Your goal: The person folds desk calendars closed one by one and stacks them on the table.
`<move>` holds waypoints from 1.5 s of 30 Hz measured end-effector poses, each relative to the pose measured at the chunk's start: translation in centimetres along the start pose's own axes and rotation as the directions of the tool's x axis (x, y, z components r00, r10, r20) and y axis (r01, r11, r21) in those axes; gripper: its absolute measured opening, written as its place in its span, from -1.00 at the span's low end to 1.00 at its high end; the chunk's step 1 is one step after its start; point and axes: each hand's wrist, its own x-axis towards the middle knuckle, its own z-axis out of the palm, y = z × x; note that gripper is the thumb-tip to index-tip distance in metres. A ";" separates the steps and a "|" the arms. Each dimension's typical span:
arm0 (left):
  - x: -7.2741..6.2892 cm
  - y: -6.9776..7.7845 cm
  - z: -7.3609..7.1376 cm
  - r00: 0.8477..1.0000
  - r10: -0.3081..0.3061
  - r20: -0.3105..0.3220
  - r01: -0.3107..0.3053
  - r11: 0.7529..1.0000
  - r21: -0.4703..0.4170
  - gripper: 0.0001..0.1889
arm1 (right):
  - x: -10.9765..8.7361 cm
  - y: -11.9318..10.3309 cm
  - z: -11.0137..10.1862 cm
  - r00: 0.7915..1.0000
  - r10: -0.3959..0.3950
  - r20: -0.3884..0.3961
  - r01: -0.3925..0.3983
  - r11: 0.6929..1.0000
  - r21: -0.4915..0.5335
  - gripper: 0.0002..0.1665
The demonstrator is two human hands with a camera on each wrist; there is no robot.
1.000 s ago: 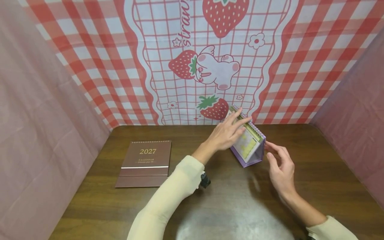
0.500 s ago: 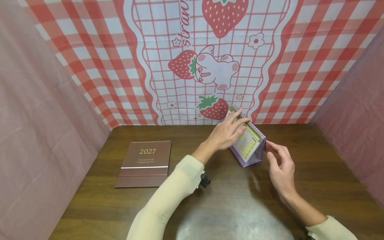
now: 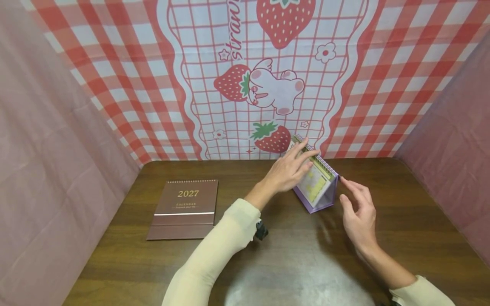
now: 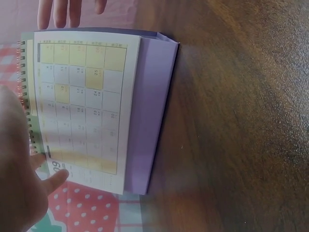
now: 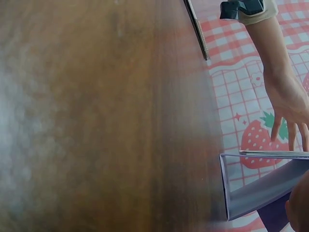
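Note:
A purple desk calendar (image 3: 311,189) stands as a tent on the table, angled in front of the back cloth. Its spiral-bound page, a month grid marked 09 in the left wrist view, faces front left. My left hand (image 3: 287,172) reaches over this page, straight spread fingers touching near the top spiral. Beside the calendar's right end is my right hand (image 3: 360,216), its forefinger at the upper corner and its thumb apart. In the right wrist view the hollow side of the purple stand (image 5: 260,188) shows. What the right fingertips touch behind it is hidden.
A brown 2027 desk calendar (image 3: 183,219) stands on the left part of the wooden table (image 3: 306,259). Behind is a red-and-white checked cloth (image 3: 153,106) with strawberries. Pink curtains (image 3: 49,161) hang at both sides.
My right fingertips have shifted slightly upward at the purple calendar's right end. My left hand and the calendar stay almost where they were.

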 end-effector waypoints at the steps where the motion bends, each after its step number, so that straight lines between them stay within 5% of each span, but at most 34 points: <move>1: 0.0 0.0 0.0 1.000 -0.001 0.000 0.001 1.000 0.002 -0.46 | 0.0 0.0 0.0 1.000 0.000 -0.001 0.000 1.000 -0.003 -0.42; 15: -0.1 0.0 0.0 1.000 -0.007 0.006 0.007 1.000 -0.016 -0.47 | -0.3 -0.3 -0.2 0.998 0.050 0.034 -0.047 0.995 -0.083 -0.33; 22: -0.1 0.0 0.2 1.000 -0.016 0.005 0.016 1.000 -0.017 -0.46 | 0.0 -0.4 -0.2 0.997 0.036 0.070 -0.034 0.999 -0.022 -0.20; 31: -0.1 -0.1 0.1 1.000 -0.014 0.018 0.014 1.000 -0.018 -0.45 | 0.9 -0.8 -0.3 0.999 -0.014 0.029 0.015 0.999 -0.050 -0.26; 45: -0.3 -0.4 0.4 1.000 0.002 0.031 -0.002 1.000 0.007 -0.42 | 1.5 -1.6 0.1 0.998 -0.062 0.011 0.061 0.997 0.056 -0.22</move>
